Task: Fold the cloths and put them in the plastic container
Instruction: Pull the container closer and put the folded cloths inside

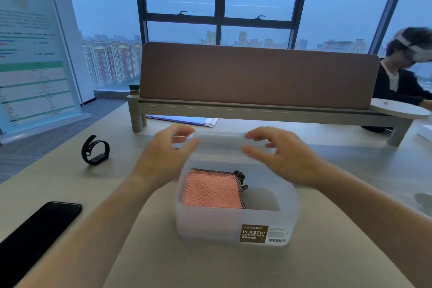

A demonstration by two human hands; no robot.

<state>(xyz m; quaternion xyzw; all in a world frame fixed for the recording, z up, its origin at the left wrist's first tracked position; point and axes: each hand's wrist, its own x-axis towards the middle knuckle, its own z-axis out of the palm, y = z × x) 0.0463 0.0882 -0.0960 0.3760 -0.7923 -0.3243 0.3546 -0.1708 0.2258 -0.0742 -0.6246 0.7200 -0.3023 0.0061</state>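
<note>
A translucent plastic container (210,224) with a brown label stands on the desk in front of me. A folded pink cloth (211,190) with a black-and-white checked edge lies inside it, filling the left part; the right part of the box is bare. Above the container's far side I hold a translucent lid (219,145), blurred by motion. My left hand (163,154) grips its left end, and my right hand (287,156) grips its right end with thumb below and fingers on top.
A black phone (35,236) lies at the near left and a black wristband (94,150) farther back. A brown desk divider (257,74) on a shelf, with papers (187,120) under it, closes off the far side. Another person (402,72) sits at the right.
</note>
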